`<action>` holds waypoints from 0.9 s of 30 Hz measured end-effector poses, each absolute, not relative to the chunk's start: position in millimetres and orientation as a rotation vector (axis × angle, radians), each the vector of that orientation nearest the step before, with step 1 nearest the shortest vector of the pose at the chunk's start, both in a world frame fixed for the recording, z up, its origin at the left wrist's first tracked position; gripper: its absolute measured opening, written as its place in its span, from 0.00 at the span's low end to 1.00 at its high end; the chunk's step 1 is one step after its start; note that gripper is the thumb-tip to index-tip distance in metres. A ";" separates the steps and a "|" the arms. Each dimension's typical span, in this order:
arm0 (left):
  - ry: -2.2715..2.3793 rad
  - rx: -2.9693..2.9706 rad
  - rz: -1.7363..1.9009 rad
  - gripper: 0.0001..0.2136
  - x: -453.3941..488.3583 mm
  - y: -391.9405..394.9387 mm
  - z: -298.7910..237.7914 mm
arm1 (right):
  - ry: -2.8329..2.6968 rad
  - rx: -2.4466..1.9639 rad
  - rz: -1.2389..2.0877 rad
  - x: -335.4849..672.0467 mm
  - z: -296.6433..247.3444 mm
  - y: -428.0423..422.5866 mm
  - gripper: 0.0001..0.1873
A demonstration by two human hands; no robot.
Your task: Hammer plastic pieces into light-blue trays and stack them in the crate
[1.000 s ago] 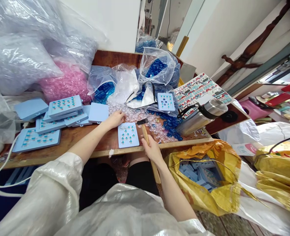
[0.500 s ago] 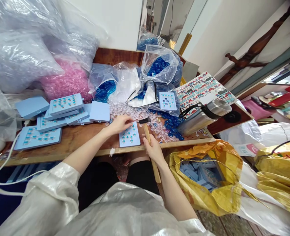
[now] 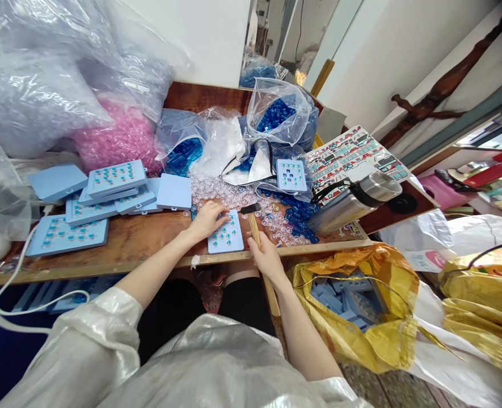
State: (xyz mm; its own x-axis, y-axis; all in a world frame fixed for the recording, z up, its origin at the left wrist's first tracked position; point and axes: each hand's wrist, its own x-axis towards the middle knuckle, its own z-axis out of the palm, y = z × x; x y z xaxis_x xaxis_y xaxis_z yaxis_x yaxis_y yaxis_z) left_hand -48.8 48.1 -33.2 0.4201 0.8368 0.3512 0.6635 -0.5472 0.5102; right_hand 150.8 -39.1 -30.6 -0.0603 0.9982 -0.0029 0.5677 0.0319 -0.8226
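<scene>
On the wooden table's front edge lies a light blue panel (image 3: 228, 237) with small teal pieces set in it. My left hand (image 3: 208, 220) rests over its upper left corner, the fingers bent and pressed together; whatever is between the fingertips is too small to make out. Wrapped round the wooden handle of a hammer (image 3: 256, 229) is my right hand (image 3: 265, 255). The black hammer head is just right of the panel's upper corner. Behind the panel spreads a heap of clear round plastic pieces (image 3: 219, 190), with dark blue pieces (image 3: 298, 214) to the right.
Several light blue panels (image 3: 117, 178) are stacked at the left. Bags of pink pieces (image 3: 117, 136) and blue pieces (image 3: 185, 156) stand behind. A steel flask (image 3: 346, 207) leans over a printed sheet (image 3: 359, 153). A yellow sack (image 3: 387, 340) holds more panels at the right.
My left hand has slid slightly down over the panel's upper left corner. The hammer and my right hand have hardly moved; the view has shifted a little.
</scene>
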 end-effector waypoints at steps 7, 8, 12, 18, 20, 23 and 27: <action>1.424 2.336 0.941 0.11 -48.5 42.7 -44.7 | -1.747 -1.634 0.874 149.6 -23.1 -39.0 0.15; 1.443 2.319 0.954 0.12 -48.6 42.4 -46.7 | -1.750 -1.628 0.873 148.9 -21.0 -39.4 0.15; 1.474 2.280 1.061 0.11 -47.7 41.8 -52.8 | -1.821 -1.564 0.840 143.2 -10.4 -41.7 0.15; 1.458 2.290 1.155 0.10 -45.6 41.6 -57.6 | -2.063 -1.780 0.714 131.4 -0.1 -37.6 0.14; 1.458 2.298 1.159 0.09 -43.7 42.1 -58.4 | -2.106 -1.826 0.662 129.2 1.6 -35.6 0.14; 1.483 2.289 1.173 0.08 -40.7 41.2 -56.6 | -2.128 -1.834 0.647 128.4 1.2 -34.6 0.14; 1.464 2.283 1.184 0.08 -54.2 32.2 -47.2 | -2.053 -1.714 0.783 134.6 -7.1 -33.8 0.14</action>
State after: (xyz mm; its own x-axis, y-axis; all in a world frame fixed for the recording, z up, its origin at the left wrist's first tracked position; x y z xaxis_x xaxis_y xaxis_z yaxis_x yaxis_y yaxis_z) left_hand -54.2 32.2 -47.2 0.1970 0.8296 0.5224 0.6847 -0.4978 0.5323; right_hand 134.6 -33.8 -7.1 -0.2044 0.9757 -0.0786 0.7803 0.1139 -0.6149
